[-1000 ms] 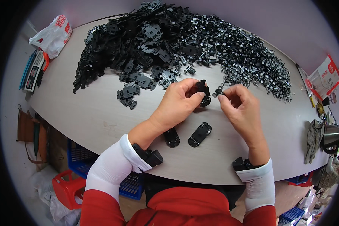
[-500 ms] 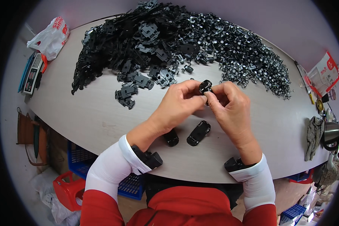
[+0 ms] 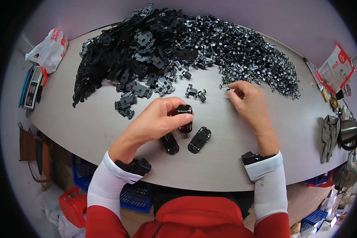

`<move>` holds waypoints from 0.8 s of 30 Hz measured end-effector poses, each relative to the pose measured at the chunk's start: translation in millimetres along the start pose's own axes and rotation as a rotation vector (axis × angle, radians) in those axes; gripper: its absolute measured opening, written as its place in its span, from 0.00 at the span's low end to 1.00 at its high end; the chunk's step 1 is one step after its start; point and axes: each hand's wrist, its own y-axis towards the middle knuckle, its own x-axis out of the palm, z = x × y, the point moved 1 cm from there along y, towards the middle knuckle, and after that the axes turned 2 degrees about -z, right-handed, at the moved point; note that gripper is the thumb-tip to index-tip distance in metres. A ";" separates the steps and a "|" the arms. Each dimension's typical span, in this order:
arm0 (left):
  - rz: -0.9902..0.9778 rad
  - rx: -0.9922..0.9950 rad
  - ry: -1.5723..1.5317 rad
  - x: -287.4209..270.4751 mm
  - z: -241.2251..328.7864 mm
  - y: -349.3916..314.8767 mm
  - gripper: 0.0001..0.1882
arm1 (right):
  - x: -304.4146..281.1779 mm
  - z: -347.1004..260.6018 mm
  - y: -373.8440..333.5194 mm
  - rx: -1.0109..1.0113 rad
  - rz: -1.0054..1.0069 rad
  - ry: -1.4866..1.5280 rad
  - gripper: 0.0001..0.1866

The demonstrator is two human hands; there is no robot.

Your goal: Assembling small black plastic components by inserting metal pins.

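Observation:
My left hand grips a small black toy-car chassis just above the table. My right hand reaches to the right, and its fingertips pinch a small wheel-and-axle piece at the edge of the wheel pile. Two finished black chassis lie below my hands, one on the left and one on the right. Two loose wheel-axle pieces lie between my hands and the piles.
A heap of flat black plastic chassis parts covers the far left of the grey table. A heap of small wheel-axle pieces covers the far right. White plastic bag at far left; a dark cup and rag at right.
My right hand left the chassis and moved right to the wheel pile, where it pinches a piece. My left hand lowered slightly with the chassis still in it.

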 end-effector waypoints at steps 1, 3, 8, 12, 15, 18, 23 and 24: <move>-0.004 0.024 0.053 0.7 -2.7 -1.7 0.13 | 3.5 -2.1 0.1 -0.012 -0.022 -0.037 0.06; -0.026 -0.002 0.162 2.8 -3.4 -3.5 0.16 | 5.3 -4.0 0.2 -0.020 -0.028 -0.065 0.05; 0.027 0.237 0.705 8.5 4.6 -5.4 0.22 | 8.5 11.7 0.1 -0.115 -0.015 -0.099 0.03; 0.142 0.285 0.647 -3.9 3.1 -10.1 0.20 | 5.0 3.0 -1.8 -0.151 -0.056 -0.011 0.03; 0.353 0.287 0.727 -27.6 0.0 -19.4 0.14 | 0.9 -4.2 -2.9 -0.131 -0.060 0.032 0.03; 0.414 0.331 0.833 -42.2 -5.2 -26.5 0.11 | 2.3 -6.8 -2.7 -0.147 -0.056 0.026 0.03; 0.411 0.392 1.098 -52.9 5.1 -12.7 0.12 | 6.1 -22.1 -9.8 -0.171 -0.093 0.114 0.03; 0.414 0.316 1.070 -55.0 6.5 -12.0 0.14 | 7.3 -24.1 -11.4 -0.175 -0.119 0.108 0.02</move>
